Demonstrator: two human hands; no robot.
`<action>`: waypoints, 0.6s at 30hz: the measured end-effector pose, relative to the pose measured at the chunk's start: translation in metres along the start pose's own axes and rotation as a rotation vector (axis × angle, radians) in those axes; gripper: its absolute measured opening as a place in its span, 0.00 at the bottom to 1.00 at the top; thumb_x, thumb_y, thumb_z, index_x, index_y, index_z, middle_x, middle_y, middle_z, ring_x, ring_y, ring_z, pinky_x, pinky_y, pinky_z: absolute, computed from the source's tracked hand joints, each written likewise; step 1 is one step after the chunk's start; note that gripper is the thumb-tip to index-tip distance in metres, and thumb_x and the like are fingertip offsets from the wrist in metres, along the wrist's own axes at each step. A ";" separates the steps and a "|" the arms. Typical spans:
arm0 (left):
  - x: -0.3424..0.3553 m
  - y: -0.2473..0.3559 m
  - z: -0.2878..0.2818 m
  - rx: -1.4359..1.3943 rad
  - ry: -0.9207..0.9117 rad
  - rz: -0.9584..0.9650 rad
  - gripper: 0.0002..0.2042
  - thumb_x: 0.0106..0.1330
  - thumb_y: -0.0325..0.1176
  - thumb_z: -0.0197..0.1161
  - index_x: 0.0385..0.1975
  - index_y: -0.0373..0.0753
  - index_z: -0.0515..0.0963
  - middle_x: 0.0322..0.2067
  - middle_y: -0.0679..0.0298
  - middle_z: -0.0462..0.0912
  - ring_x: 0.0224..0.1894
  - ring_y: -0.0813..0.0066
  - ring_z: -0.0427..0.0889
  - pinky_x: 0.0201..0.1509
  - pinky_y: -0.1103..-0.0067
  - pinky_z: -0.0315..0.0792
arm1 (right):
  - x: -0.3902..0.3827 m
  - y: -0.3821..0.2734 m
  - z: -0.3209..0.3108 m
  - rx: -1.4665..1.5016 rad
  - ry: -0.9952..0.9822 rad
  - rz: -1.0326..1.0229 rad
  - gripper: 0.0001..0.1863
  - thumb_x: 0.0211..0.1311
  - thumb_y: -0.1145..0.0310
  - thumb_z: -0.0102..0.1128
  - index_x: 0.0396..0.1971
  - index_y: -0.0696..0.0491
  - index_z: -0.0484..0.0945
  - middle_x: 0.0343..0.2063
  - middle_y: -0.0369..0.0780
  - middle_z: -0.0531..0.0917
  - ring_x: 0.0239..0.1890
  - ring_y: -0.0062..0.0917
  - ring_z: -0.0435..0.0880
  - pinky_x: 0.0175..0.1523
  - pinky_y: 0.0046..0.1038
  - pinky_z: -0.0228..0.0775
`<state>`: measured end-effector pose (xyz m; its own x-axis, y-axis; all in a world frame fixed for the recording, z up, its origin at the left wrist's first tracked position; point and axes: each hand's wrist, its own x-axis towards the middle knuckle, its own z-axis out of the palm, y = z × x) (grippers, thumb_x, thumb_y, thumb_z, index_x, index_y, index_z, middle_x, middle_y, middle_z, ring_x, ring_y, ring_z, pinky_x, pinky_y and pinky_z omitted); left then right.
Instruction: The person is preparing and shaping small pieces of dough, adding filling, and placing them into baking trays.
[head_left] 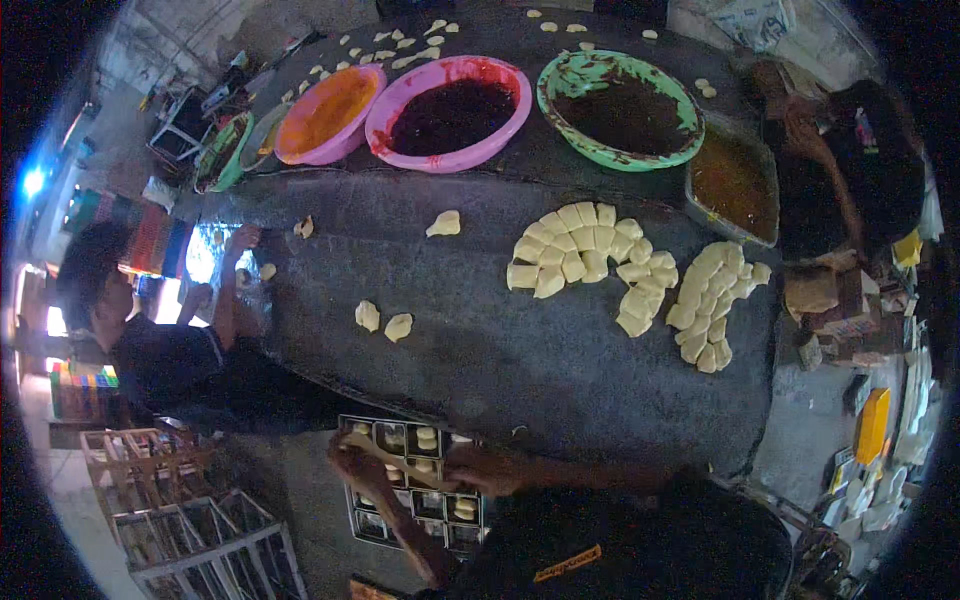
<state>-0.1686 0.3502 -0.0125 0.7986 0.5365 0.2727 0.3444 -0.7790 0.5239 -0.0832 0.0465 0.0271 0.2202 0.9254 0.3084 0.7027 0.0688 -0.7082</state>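
Observation:
My left hand (pixel 358 462) and my right hand (pixel 478 466) are over a metal tray of square compartments (pixel 430 505) at the lower middle. Their fingers are closed on a flat tan strip (pixel 408 461) stretching between them, too dim to identify surely. Pale round dough pieces (pixel 426 438) lie in some of the compartments. Behind the tray, the dark worktable (pixel 560 390) carries loose dough lumps (pixel 397 326) and two clusters of cut dough (pixel 578 240), (pixel 705 305).
Pink bowls (pixel 448 160), a green bowl (pixel 620 160) and a square container (pixel 735 180) line the far table. A co-worker (pixel 170 365) reaches onto the table at left; another person (pixel 845 170) works at right. Metal racks (pixel 200 545) stand lower left.

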 end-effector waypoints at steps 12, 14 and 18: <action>0.029 0.203 0.018 -0.770 0.198 -0.103 0.14 0.69 0.31 0.53 0.51 0.36 0.71 0.46 0.58 0.73 0.50 0.66 0.73 0.56 0.70 0.69 | -0.238 -0.012 -0.137 1.874 -0.012 -0.687 0.22 0.59 0.59 0.63 0.51 0.52 0.74 0.44 0.44 0.79 0.33 0.40 0.82 0.41 0.40 0.77; 0.031 0.247 0.010 -0.787 0.272 0.123 0.13 0.70 0.31 0.52 0.51 0.35 0.71 0.49 0.59 0.72 0.50 0.66 0.73 0.57 0.71 0.68 | -0.271 0.023 -0.094 2.097 -0.672 -1.010 0.21 0.60 0.62 0.62 0.52 0.52 0.74 0.44 0.44 0.79 0.33 0.41 0.81 0.41 0.39 0.77; 0.046 0.293 0.022 -0.412 0.606 0.284 0.15 0.68 0.31 0.56 0.53 0.35 0.70 0.52 0.56 0.71 0.54 0.62 0.71 0.59 0.70 0.65 | -0.233 -0.031 -0.095 2.025 -2.676 -3.231 0.16 0.62 0.70 0.60 0.51 0.51 0.77 0.46 0.43 0.78 0.34 0.35 0.82 0.41 0.32 0.76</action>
<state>-0.0201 0.1394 0.1357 0.3797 0.5106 0.7715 -0.1384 -0.7932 0.5931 -0.0926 -0.2066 0.0376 0.9369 -0.1679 0.3067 0.0059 -0.8694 -0.4941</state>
